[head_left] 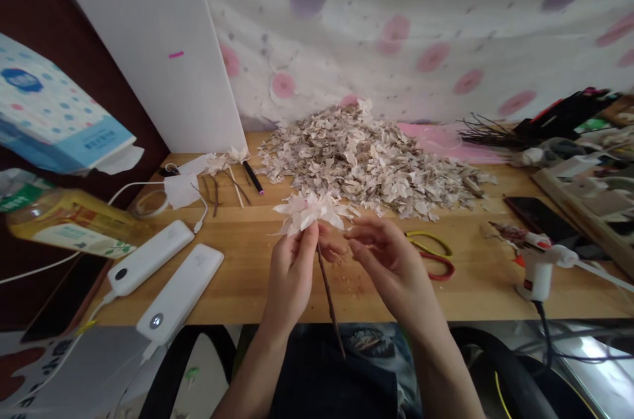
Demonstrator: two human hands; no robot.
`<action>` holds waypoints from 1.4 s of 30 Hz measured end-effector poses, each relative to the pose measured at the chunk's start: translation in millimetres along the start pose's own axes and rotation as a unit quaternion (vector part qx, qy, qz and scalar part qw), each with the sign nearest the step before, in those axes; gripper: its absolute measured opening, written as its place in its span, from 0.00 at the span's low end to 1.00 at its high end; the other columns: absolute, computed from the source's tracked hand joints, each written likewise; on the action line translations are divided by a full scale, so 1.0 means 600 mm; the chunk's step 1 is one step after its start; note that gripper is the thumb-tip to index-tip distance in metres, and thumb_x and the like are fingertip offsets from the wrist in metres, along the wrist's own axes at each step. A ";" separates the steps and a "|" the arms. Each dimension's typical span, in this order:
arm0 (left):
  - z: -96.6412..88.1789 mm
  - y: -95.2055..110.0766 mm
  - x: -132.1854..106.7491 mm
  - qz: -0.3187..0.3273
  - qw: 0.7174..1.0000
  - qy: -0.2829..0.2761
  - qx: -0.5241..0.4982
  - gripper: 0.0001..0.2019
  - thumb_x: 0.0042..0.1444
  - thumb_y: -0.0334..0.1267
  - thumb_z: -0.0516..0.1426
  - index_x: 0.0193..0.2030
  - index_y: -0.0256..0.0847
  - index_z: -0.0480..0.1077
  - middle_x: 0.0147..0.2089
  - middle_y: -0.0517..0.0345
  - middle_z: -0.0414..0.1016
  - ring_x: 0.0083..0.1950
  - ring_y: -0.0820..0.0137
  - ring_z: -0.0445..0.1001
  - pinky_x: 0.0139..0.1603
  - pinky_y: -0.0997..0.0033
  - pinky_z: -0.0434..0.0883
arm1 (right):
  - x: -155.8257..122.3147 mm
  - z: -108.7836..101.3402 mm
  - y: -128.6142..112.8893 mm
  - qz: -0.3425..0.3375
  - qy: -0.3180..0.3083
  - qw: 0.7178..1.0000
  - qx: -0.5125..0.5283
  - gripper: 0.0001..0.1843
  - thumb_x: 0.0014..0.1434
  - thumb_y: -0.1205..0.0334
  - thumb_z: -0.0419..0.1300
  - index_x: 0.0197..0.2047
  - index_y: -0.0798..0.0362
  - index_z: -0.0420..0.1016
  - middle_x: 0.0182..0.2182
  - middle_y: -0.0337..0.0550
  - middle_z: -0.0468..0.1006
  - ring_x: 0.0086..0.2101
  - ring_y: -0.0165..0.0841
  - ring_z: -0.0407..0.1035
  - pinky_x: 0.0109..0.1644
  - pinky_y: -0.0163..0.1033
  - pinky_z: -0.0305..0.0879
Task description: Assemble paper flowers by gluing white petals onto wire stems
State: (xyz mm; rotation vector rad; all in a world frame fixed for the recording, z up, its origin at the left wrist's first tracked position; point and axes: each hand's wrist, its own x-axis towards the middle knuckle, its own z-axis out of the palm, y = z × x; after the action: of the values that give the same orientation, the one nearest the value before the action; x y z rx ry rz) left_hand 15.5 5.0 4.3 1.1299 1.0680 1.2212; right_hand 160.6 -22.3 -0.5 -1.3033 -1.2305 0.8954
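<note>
My left hand (292, 267) is closed round the top of a flower with pale, papery petals (312, 209) and a thin brown twig stem (327, 293). The bloom faces up and away from me, and the stem slants down past the table's front edge. Just right of the flower, my right hand (391, 264) has thumb and forefinger brought together in a pinch; what lies between the tips is too small to make out. Behind both hands rises a large heap of dry whitish petals (356, 154).
Scissors with yellow and red handles (436, 254) lie right of my right hand. A white hot glue gun (537, 267) stands at the right, near a dark phone (539, 221). Two white power banks (181, 293), a bottle (74, 221) and a black marker (253, 178) are at the left.
</note>
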 end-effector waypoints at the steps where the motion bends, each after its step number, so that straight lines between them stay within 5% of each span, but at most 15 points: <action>1: -0.001 -0.003 0.001 0.005 1.000 0.006 -0.004 0.16 0.67 0.49 0.55 0.37 0.38 0.75 0.28 0.56 0.83 0.30 0.68 0.80 0.39 0.69 0.75 | -0.004 0.004 0.000 0.020 -0.045 0.998 0.046 0.13 0.64 0.52 0.63 0.47 0.50 0.73 0.40 0.46 0.80 0.41 0.37 0.76 0.43 0.39 0.72; 4: -0.002 -0.007 0.002 0.020 0.999 0.040 0.007 0.16 0.66 0.50 0.57 0.39 0.39 0.77 0.29 0.57 0.83 0.34 0.68 0.81 0.43 0.69 0.75 | -0.019 0.018 -0.006 0.098 -0.154 0.972 0.145 0.19 0.68 0.44 0.57 0.48 0.50 0.74 0.38 0.46 0.80 0.39 0.36 0.77 0.46 0.42 0.74; 7: -0.002 -0.005 0.001 0.040 0.996 0.067 0.034 0.16 0.66 0.50 0.56 0.42 0.40 0.77 0.31 0.57 0.83 0.35 0.67 0.81 0.40 0.69 0.74 | -0.031 0.032 -0.011 0.164 -0.190 0.943 0.216 0.25 0.65 0.39 0.60 0.52 0.50 0.69 0.27 0.37 0.76 0.27 0.31 0.72 0.33 0.36 0.72; 10: -0.006 -0.002 0.001 0.057 0.994 0.068 0.070 0.17 0.68 0.48 0.53 0.38 0.41 0.77 0.33 0.56 0.83 0.37 0.66 0.80 0.42 0.69 0.73 | -0.036 0.042 -0.012 0.200 -0.176 0.933 0.242 0.25 0.60 0.38 0.65 0.45 0.49 0.66 0.19 0.25 0.60 0.16 0.22 0.50 0.18 0.27 0.49; 13: -0.012 0.001 0.001 0.060 0.993 0.034 0.097 0.20 0.69 0.46 0.51 0.29 0.42 0.74 0.37 0.55 0.84 0.44 0.64 0.80 0.47 0.68 0.72 | -0.036 0.049 -0.012 0.213 -0.150 0.930 0.259 0.24 0.59 0.38 0.65 0.38 0.49 0.64 0.19 0.24 0.53 0.17 0.21 0.40 0.17 0.26 0.37; 19: -0.015 0.008 -0.002 0.038 0.996 -0.046 0.066 0.16 0.69 0.46 0.52 0.43 0.42 0.79 0.45 0.53 0.85 0.53 0.62 0.79 0.57 0.66 0.71 | -0.033 0.050 -0.007 0.193 -0.113 0.932 0.284 0.22 0.61 0.41 0.65 0.38 0.48 0.63 0.18 0.24 0.53 0.17 0.22 0.38 0.16 0.26 0.35; 22: -0.013 0.006 -0.006 0.013 0.997 -0.044 0.056 0.15 0.68 0.47 0.54 0.49 0.41 0.78 0.42 0.54 0.84 0.46 0.64 0.80 0.52 0.67 0.72 | -0.032 0.040 -0.008 0.176 -0.097 0.937 0.285 0.20 0.61 0.42 0.65 0.38 0.48 0.64 0.18 0.24 0.52 0.17 0.22 0.36 0.16 0.26 0.34; 30: -0.018 0.011 -0.014 0.075 0.995 0.021 0.055 0.13 0.65 0.45 0.57 0.33 0.41 0.74 0.33 0.57 0.82 0.37 0.67 0.78 0.43 0.69 0.72 | -0.029 0.019 -0.012 0.185 -0.086 0.930 0.306 0.17 0.62 0.45 0.64 0.39 0.49 0.67 0.19 0.24 0.53 0.18 0.21 0.32 0.17 0.26 0.34; 42: -0.025 0.008 -0.030 0.101 0.982 -0.129 0.092 0.22 0.69 0.37 0.48 0.23 0.44 0.68 0.23 0.60 0.71 0.29 0.69 0.69 0.39 0.66 0.66 | -0.025 0.015 -0.015 0.199 -0.094 0.908 0.356 0.14 0.63 0.50 0.65 0.38 0.50 0.69 0.19 0.25 0.56 0.18 0.20 0.33 0.17 0.24 0.35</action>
State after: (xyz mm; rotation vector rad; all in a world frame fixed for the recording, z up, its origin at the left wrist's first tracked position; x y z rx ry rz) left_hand -1.1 -11.8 7.2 1.5266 0.8970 1.1099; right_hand 147.7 -36.2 4.7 -0.8807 -0.6539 1.6136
